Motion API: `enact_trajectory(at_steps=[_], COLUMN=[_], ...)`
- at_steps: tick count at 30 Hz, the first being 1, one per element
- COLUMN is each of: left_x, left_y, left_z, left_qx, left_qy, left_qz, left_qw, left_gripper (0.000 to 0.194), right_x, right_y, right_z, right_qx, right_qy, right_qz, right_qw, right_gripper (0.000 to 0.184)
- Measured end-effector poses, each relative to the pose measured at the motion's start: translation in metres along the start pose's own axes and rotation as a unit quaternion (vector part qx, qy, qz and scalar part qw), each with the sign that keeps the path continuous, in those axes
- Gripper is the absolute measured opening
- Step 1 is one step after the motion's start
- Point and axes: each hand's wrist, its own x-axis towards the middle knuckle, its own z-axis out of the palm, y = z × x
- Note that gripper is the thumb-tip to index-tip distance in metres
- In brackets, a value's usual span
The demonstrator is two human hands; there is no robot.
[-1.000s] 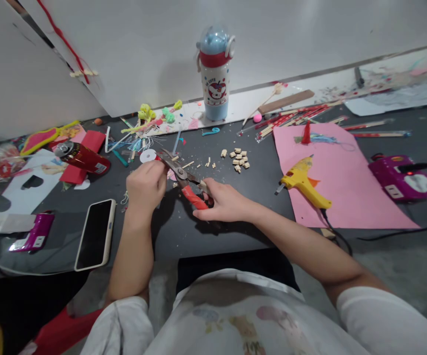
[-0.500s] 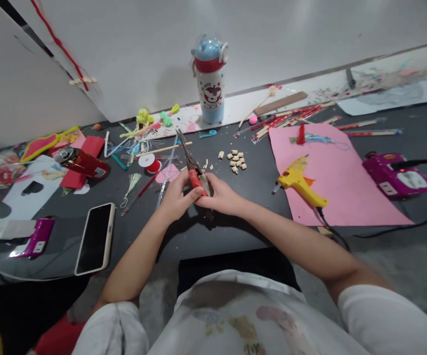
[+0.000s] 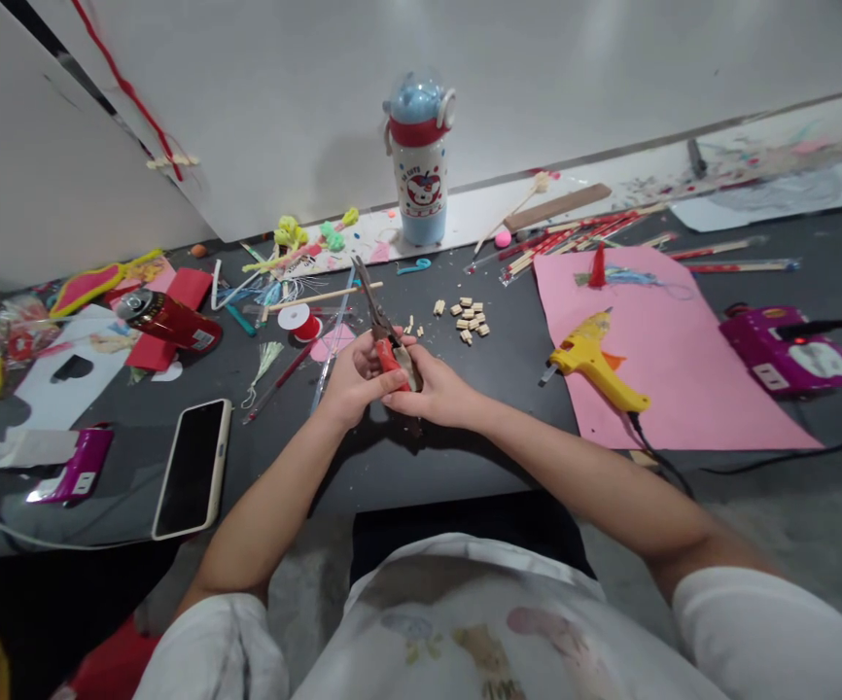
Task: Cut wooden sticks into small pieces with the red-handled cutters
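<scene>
A pair of long-nose pliers (image 3: 389, 352) with red on its handle points up and away from me over the dark tabletop. My left hand (image 3: 350, 387) is closed around its left side, thumb lying across the red grip. From the other side my right hand (image 3: 441, 389) wraps the handles, with its fingertips partly hidden behind them. The jaws look slightly apart at the tip, and I cannot make out anything between them. Just beyond and to the right lies a group of short pale wooden pieces (image 3: 471, 319), with a few tiny bits nearer my fingers.
Left of my hands are a thread spool (image 3: 299, 322), a phone (image 3: 192, 469) and a red can (image 3: 171, 321). A yellow glue gun (image 3: 600, 360) rests on pink paper (image 3: 690, 389), its cord trailing toward me. Behind stand a bottle (image 3: 421, 160) and several red-wrapped sticks (image 3: 574, 238).
The whole view has shifted slightly, so the table things appear a little further right. Both hands keep their hold on the pliers, with only a small shift of the left fingers.
</scene>
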Motion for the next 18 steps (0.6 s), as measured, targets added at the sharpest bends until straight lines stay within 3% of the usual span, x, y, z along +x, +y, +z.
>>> enact_trajectory(at_steps=[8,13,16,18], left_x=[0.001,0.004,0.001,-0.002], left_y=[0.001,0.0,0.004,0.011], left_z=[0.0,0.0,-0.007,-0.015], left_qx=[0.014,0.082,0.196,0.299], left_qy=[-0.005,0.005,0.088,0.175], left_qz=[-0.003,0.017,0.077,0.13], left_qw=[1.0,0.996,0.974,0.929], left_gripper=[0.058,0.057,0.049,0.039], right_x=[0.002,0.003,0.002,0.001], right_y=[-0.002,-0.008,-0.012,-0.014], right_z=[0.002,0.0,-0.002,-0.004], right_qx=[0.005,0.02,0.006,-0.009], right_qy=[0.01,0.018,0.036,0.039], right_qz=[0.008,0.024,0.033,0.036], right_qw=[1.0,0.999,0.999,0.999], right_gripper=[0.07,0.059,0.055,0.056])
